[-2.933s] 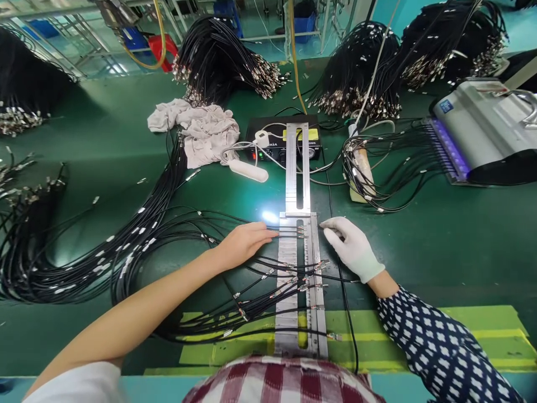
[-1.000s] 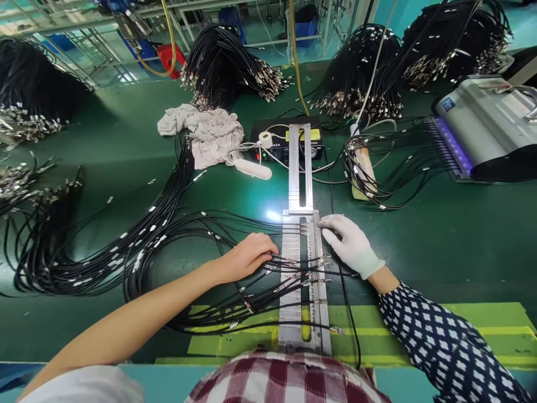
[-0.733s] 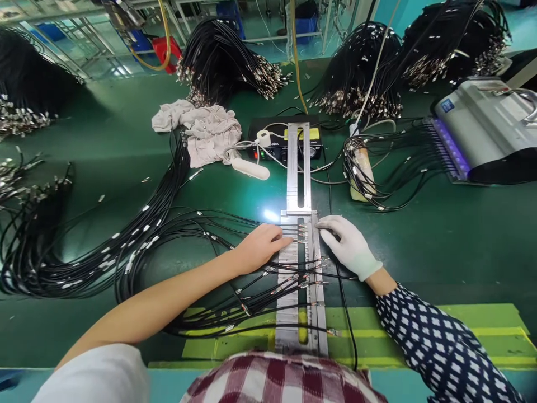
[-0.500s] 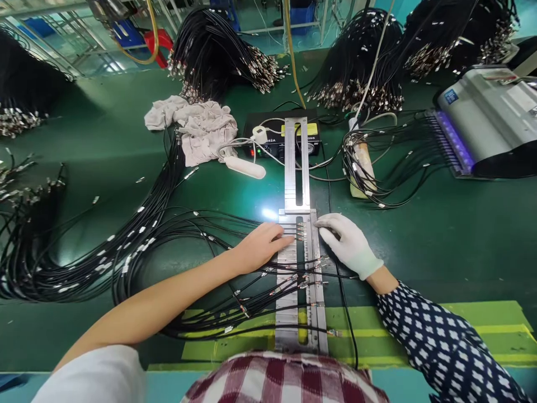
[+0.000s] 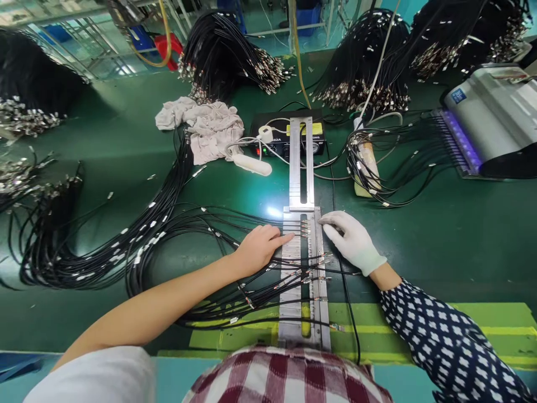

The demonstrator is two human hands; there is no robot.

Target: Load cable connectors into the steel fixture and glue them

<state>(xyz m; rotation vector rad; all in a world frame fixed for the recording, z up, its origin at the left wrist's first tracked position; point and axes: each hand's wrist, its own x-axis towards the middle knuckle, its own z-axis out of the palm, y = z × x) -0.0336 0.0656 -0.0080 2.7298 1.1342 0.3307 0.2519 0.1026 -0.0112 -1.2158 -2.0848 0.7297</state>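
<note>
My bare left hand rests at the left edge of a slotted metal fixture. One finger reaches out over the fixture, just below several thin black cables laid across its grooves; the other fingers are bent and apart from it. The cable ends with small metal tips lie over the slot. My right hand, in a white glove, has its fingertips at the fixture's right edge, thumb and forefinger slightly apart, with nothing visible between them. More black cables with exposed colored wire ends cross the fixture's lower part.
A black control box stands behind the fixture, near a white lamp and crumpled cloths. Cable bundles line the back. At right sits a grey machine with purple light; a taped bar lies among cables.
The whole view has shifted slightly, so things appear further right. My left hand's fingers have drawn back a little from the cable ends; my right hand stays at the fixture's edge.
</note>
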